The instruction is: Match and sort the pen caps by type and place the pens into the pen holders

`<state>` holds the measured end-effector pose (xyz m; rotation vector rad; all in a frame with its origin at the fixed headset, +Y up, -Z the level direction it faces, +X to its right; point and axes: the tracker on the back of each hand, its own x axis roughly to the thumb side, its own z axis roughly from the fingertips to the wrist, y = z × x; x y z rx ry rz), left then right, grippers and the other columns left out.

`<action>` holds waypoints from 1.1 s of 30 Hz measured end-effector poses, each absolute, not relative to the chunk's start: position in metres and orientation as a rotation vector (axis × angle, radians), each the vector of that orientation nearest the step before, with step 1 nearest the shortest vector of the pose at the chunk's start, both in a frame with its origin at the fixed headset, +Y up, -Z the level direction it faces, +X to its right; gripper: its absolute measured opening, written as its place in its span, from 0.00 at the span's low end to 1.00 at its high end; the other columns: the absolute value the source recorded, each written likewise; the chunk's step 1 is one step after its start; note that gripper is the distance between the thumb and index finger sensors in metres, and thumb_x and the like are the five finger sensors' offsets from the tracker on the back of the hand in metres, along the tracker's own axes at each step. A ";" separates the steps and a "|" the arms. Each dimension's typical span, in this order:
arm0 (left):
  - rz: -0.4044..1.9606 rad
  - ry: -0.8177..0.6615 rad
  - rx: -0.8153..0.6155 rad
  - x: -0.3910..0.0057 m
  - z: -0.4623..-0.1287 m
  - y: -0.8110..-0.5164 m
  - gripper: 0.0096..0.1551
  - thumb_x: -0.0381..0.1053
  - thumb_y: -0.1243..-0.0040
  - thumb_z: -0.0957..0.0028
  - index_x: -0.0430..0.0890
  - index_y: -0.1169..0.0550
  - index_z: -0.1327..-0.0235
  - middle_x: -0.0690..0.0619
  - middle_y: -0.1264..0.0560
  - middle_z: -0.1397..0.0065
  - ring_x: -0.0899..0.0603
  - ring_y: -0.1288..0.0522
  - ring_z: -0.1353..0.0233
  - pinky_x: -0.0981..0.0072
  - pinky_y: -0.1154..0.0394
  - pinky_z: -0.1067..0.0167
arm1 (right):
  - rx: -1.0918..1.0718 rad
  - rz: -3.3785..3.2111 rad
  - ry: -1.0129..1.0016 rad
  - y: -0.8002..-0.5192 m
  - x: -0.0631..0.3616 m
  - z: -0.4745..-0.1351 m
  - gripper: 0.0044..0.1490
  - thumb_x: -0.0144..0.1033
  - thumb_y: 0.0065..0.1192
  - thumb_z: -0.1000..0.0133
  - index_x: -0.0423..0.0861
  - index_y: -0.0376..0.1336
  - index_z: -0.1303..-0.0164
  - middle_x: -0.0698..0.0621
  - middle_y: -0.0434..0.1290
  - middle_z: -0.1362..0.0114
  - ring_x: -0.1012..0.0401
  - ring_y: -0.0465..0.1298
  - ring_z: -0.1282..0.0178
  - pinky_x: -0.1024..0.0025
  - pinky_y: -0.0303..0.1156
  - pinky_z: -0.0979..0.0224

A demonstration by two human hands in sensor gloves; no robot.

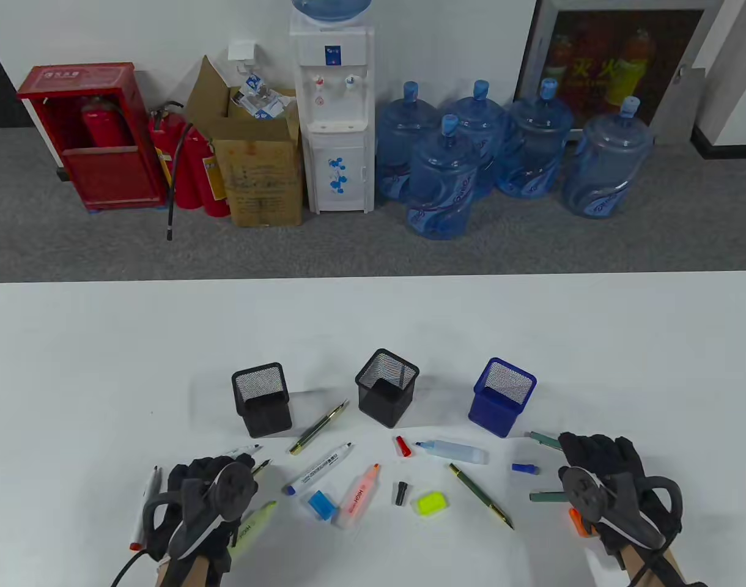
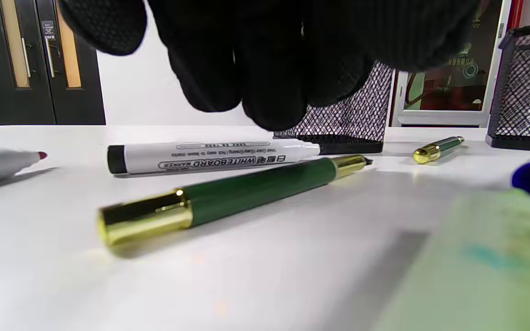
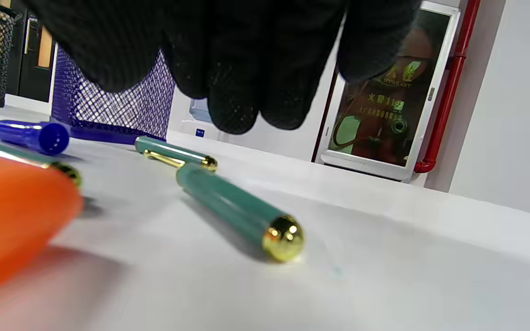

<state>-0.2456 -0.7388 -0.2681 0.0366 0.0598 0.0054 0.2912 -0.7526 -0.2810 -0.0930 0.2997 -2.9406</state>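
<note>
My left hand (image 1: 223,468) hovers low at the front left with relaxed fingers (image 2: 265,92) that hold nothing. Below it lie a green pen with gold trim (image 2: 233,193) and a white whiteboard marker (image 2: 210,156). My right hand (image 1: 593,452) hangs at the front right, its fingers (image 3: 237,101) loose and empty above a green cap (image 3: 237,209). A second green cap (image 3: 175,154), a blue cap (image 1: 524,469) and an orange cap (image 1: 576,521) lie beside it. In a row behind stand two black mesh holders (image 1: 261,397) (image 1: 386,386) and a blue one (image 1: 502,394).
Between my hands lie a green pen (image 1: 318,427), a blue-ended marker (image 1: 319,468), an orange highlighter (image 1: 359,494), a blue marker (image 1: 452,451), another green pen (image 1: 480,495) and red (image 1: 402,446), black (image 1: 401,493), yellow (image 1: 432,502) and light blue (image 1: 321,505) caps. A red marker (image 1: 145,507) and a yellow highlighter (image 1: 254,526) flank my left hand.
</note>
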 end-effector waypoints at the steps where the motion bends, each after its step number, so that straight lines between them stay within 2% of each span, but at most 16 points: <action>1: 0.007 0.061 0.035 -0.246 -0.268 -0.739 0.32 0.61 0.42 0.58 0.60 0.20 0.37 0.54 0.17 0.31 0.40 0.21 0.30 0.31 0.35 0.27 | -0.092 -2.942 0.297 -0.753 0.291 -0.281 0.40 0.56 0.58 0.54 0.56 0.63 0.30 0.58 0.77 0.29 0.57 0.77 0.25 0.46 0.68 0.20; 20: 0.025 0.070 0.057 -0.248 -0.265 -0.731 0.32 0.60 0.41 0.59 0.60 0.20 0.37 0.54 0.17 0.32 0.40 0.20 0.30 0.31 0.34 0.28 | -0.066 -2.948 0.291 -0.750 0.294 -0.279 0.39 0.55 0.58 0.54 0.56 0.65 0.31 0.58 0.78 0.30 0.58 0.78 0.26 0.45 0.68 0.20; 26: -0.017 0.136 0.062 -0.259 -0.265 -0.724 0.29 0.55 0.31 0.61 0.63 0.17 0.42 0.58 0.14 0.35 0.41 0.21 0.29 0.31 0.36 0.26 | -0.068 -2.947 0.296 -0.750 0.294 -0.279 0.39 0.56 0.58 0.54 0.57 0.65 0.31 0.59 0.78 0.30 0.58 0.79 0.27 0.45 0.68 0.20; 33: -0.098 0.168 -0.074 -0.262 -0.274 -0.734 0.33 0.56 0.25 0.66 0.64 0.18 0.41 0.59 0.13 0.35 0.41 0.21 0.28 0.31 0.37 0.26 | -0.066 -2.942 0.290 -0.749 0.294 -0.279 0.38 0.55 0.58 0.54 0.56 0.66 0.32 0.59 0.79 0.31 0.58 0.79 0.27 0.45 0.69 0.21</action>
